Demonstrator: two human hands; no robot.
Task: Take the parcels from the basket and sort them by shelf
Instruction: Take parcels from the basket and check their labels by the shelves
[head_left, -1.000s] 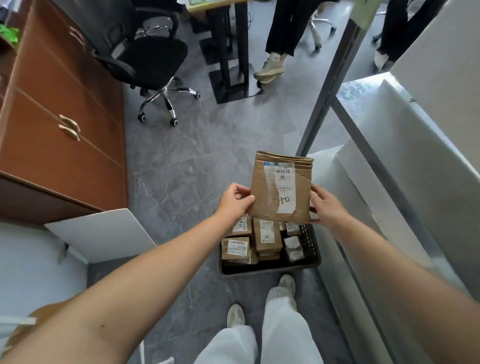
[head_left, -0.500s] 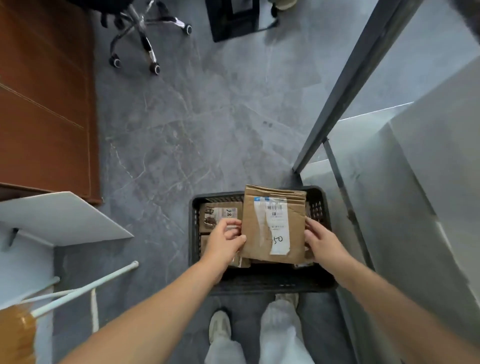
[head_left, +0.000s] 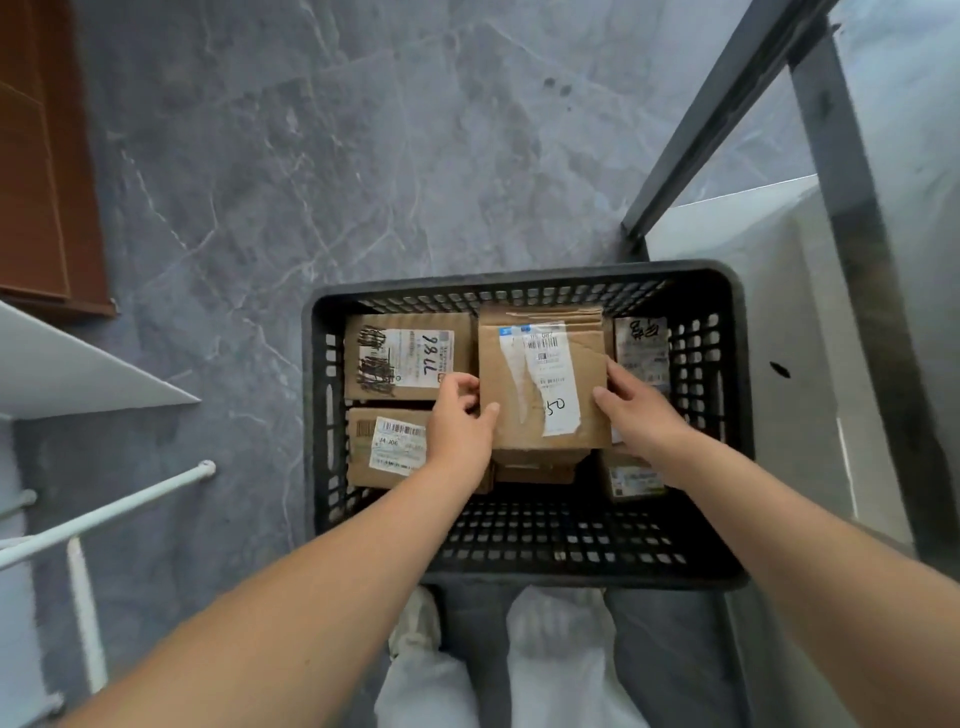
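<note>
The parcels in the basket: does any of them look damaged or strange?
Yes. The flat parcel held by the left hand and right hand has a wrinkled, partly torn label. The box at the far left of the basket has heavy black scribbles over part of its label.

Flat brown parcel (head_left: 543, 384) marked "50", label up, atop boxed parcels (head_left: 408, 356) inside black basket (head_left: 571, 545)

Left hand (head_left: 460, 415) and right hand (head_left: 636, 410) (arms outstretched) grip parcel (head_left: 543, 384)
</note>
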